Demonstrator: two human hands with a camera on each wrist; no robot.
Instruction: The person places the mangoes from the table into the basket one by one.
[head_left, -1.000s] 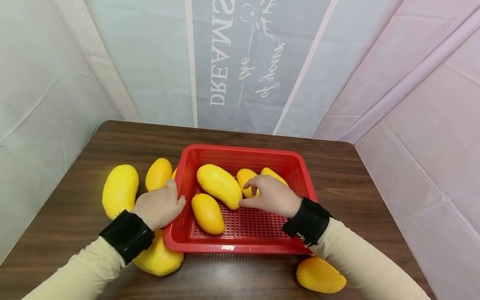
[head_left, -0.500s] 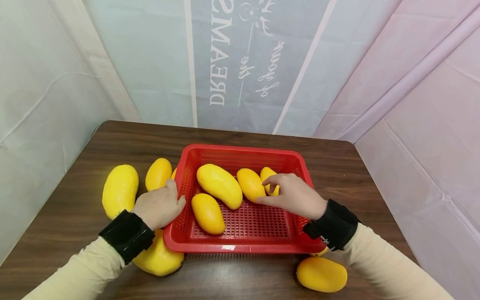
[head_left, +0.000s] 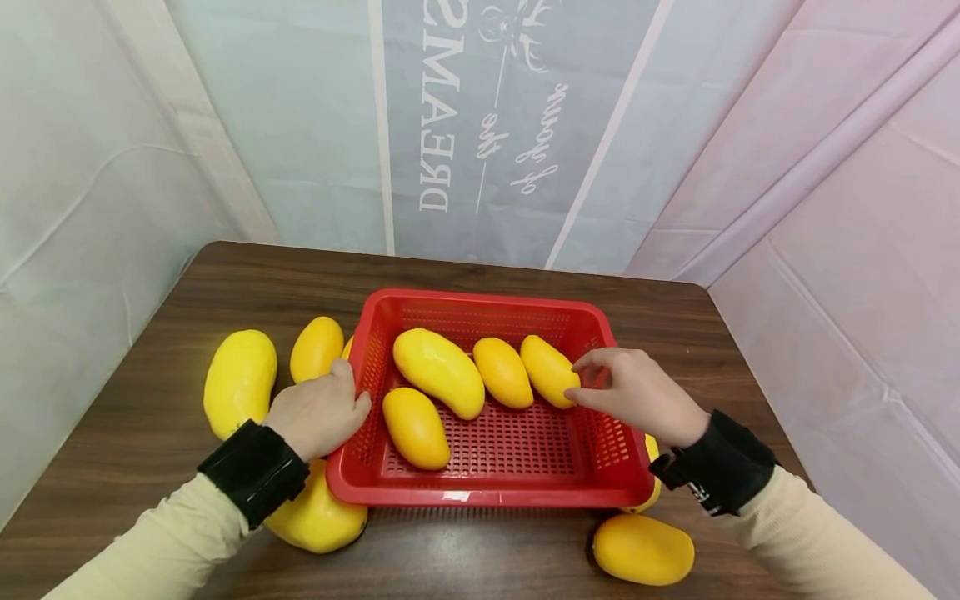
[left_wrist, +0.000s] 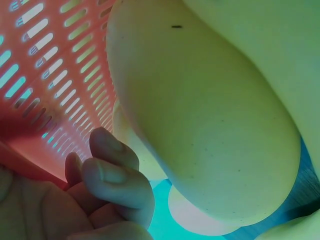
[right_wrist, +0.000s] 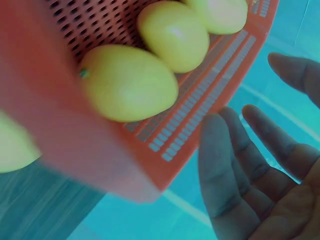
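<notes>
A red plastic basket [head_left: 487, 497] with slotted sides holds several yellow mangoes. A big one [head_left: 438, 372] lies at its back left and a smaller one [head_left: 416, 427] in front of that. Two more, a middle mango [head_left: 502, 372] and a right-hand mango [head_left: 549, 371], lie side by side toward the back right. My left hand [head_left: 318, 410] grips the basket's left rim, thumb on the inner side. Over the right rim hovers my right hand [head_left: 637, 390], fingers loosely bent beside the right-hand mango; the right wrist view shows nothing held in it [right_wrist: 265, 185].
Left of the basket lie a large mango [head_left: 240, 382], a smaller one [head_left: 317, 348] and one [head_left: 318, 512] partly under my left wrist. At the front right another mango [head_left: 643, 550] rests on the dark wooden table [head_left: 480, 554]. Fabric walls [head_left: 510, 225] surround the table.
My right hand has moved right, from above the middle of the basket to its right rim, uncovering the two mangoes there. The left hand and the basket have stayed put.
</notes>
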